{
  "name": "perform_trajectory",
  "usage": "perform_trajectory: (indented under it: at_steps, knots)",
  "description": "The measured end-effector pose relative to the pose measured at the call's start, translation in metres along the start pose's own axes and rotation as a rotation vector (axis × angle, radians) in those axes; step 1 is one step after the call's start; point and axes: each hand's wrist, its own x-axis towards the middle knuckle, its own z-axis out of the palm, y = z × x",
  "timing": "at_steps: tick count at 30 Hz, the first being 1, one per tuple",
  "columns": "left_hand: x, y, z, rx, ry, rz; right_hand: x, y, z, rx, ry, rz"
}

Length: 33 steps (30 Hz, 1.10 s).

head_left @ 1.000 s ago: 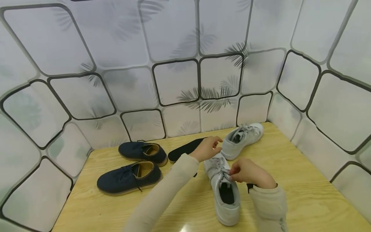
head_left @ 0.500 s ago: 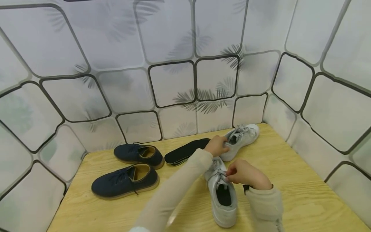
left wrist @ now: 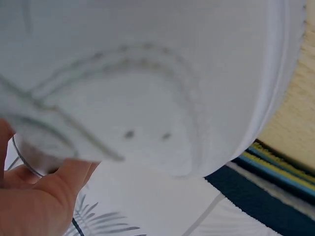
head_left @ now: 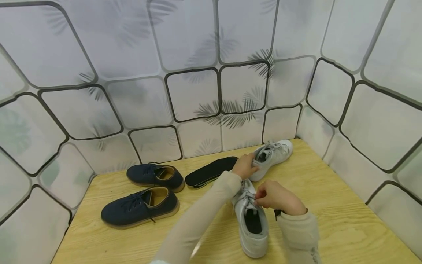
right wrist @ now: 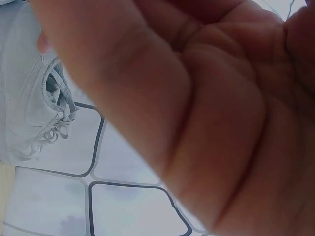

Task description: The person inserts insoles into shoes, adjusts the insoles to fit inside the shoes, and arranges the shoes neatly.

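Observation:
Two white lace-up sneakers lie on the wooden table. My left hand (head_left: 244,167) grips the back of the far sneaker (head_left: 275,156), with its fingers at the heel collar. In the right wrist view, a fingertip shows at that sneaker's opening (right wrist: 53,93). The near sneaker (head_left: 254,244) points away from me, a dark insole visible inside it. Over its laces, my right hand (head_left: 278,198) pinches a shoelace near the top of the tongue; the exact grip is partly hidden. The near sneaker's white toe (left wrist: 133,108) fills much of the left wrist view.
A dark insole (head_left: 211,171), seemingly more than one layer, lies behind my left forearm. Two navy lace-up shoes (head_left: 140,209) stand at the left on the table (head_left: 336,220). Patterned walls (head_left: 194,95) enclose the back and sides.
My left hand has moved right, from above the near sneaker's toe to the far sneaker's heel, and taken hold there. My right hand stays at the near sneaker's laces. The view has shifted slightly.

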Motion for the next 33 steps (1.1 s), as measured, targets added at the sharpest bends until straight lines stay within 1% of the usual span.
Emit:
perform_trajectory:
  at_steps: [10, 16, 21, 24, 26, 29, 31, 33]
  knots:
    - [-0.006, -0.008, 0.006, -0.050, 0.076, 0.008, 0.000, 0.000, 0.003, 0.041, -0.015, 0.019]
    - [-0.008, -0.012, 0.003, -0.079, 0.093, 0.001, 0.001, -0.003, 0.003, 0.047, -0.015, 0.036]
    - [-0.008, -0.016, 0.002, -0.089, 0.136, -0.004, 0.001, -0.004, 0.003, 0.039, -0.002, 0.049]
    - [-0.007, -0.018, -0.001, -0.094, 0.181, 0.005, 0.001, -0.004, 0.003, 0.024, 0.005, 0.044]
    - [-0.007, -0.019, -0.005, -0.119, 0.198, 0.005, 0.001, -0.003, 0.002, 0.014, 0.007, 0.035]
    - [-0.007, -0.020, -0.011, -0.164, 0.211, -0.002, 0.001, -0.003, 0.001, 0.002, 0.007, 0.028]
    - [-0.009, -0.021, -0.016, -0.190, 0.211, -0.015, 0.000, -0.003, 0.001, -0.002, 0.008, 0.033]
    - [-0.012, -0.022, -0.020, -0.203, 0.226, -0.023, 0.000, -0.003, 0.000, -0.002, 0.009, 0.037]
